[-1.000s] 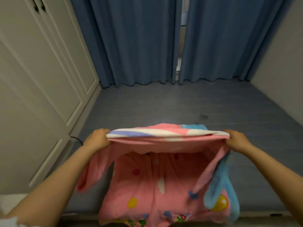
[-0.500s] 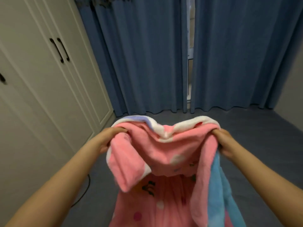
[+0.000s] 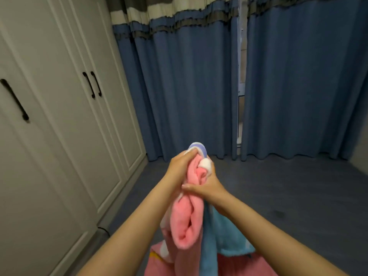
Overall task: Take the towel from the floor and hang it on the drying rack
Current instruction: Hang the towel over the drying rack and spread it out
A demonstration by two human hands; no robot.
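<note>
The towel (image 3: 187,222) is pink with blue, white and purple patches. It hangs bunched in front of me, off the floor, its lower part running out of the bottom of the view. My left hand (image 3: 180,166) grips its top edge from the left. My right hand (image 3: 207,187) clasps the same bunched top from the right, and the two hands touch. No drying rack is in view.
White wardrobe doors (image 3: 59,116) with black handles run along the left. Blue curtains (image 3: 189,86) hang across the far wall, with a narrow gap (image 3: 242,86) showing a window frame. Grey floor (image 3: 288,186) stretches ahead and to the right.
My hands have come together, gathering the towel's spread top edge into one bunch. The view has tilted upward, showing more curtain and wardrobe.
</note>
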